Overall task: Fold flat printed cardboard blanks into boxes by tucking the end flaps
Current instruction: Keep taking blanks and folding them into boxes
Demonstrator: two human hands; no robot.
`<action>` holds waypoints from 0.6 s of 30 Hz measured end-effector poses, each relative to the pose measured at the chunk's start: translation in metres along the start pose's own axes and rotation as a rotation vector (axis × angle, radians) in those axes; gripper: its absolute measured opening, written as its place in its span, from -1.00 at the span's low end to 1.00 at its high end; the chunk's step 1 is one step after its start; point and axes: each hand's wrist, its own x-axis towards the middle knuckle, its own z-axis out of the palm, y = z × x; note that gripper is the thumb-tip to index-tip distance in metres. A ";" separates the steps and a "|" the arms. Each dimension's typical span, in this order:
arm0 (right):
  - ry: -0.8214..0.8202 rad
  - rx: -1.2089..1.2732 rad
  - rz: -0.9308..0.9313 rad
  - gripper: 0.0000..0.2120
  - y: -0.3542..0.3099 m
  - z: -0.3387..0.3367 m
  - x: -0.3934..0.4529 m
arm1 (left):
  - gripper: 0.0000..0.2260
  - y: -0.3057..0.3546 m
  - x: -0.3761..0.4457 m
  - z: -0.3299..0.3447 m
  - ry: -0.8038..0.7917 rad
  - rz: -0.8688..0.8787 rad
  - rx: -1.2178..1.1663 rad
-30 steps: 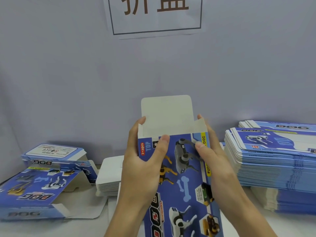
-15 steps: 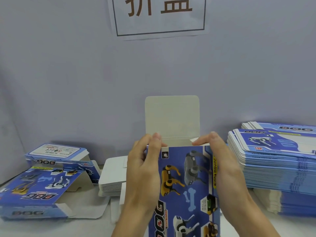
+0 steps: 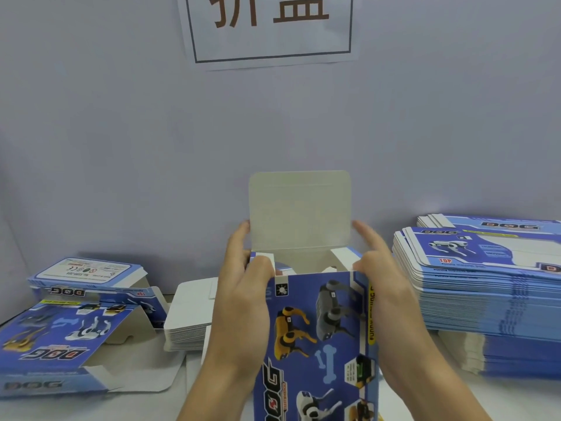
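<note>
Gripping the top corners of the blue printed box (image 3: 318,338), the fingers of both hands curl round its upper edges. The left hand (image 3: 243,299) holds the left corner, thumb pressing the small left dust flap (image 3: 263,259) inward. The right hand (image 3: 382,287) clasps the right corner beside the right dust flap (image 3: 344,258), with its index finger extended toward the edge of the large white lid flap (image 3: 300,208). The lid flap stands upright and untucked above the open mouth of the box. The box is held upright at centre, above the tabletop (image 3: 188,402). To the right sits a tall stack of flat blanks (image 3: 485,293). To the left lie folded boxes (image 3: 60,338), and a stack of white cards (image 3: 188,323) rests just behind the left wrist. A paper sign (image 3: 270,28) hangs on the wall.
</note>
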 end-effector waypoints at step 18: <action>0.043 -0.031 -0.145 -0.63 0.003 0.002 0.001 | -0.72 -0.007 0.000 -0.002 0.265 0.100 0.078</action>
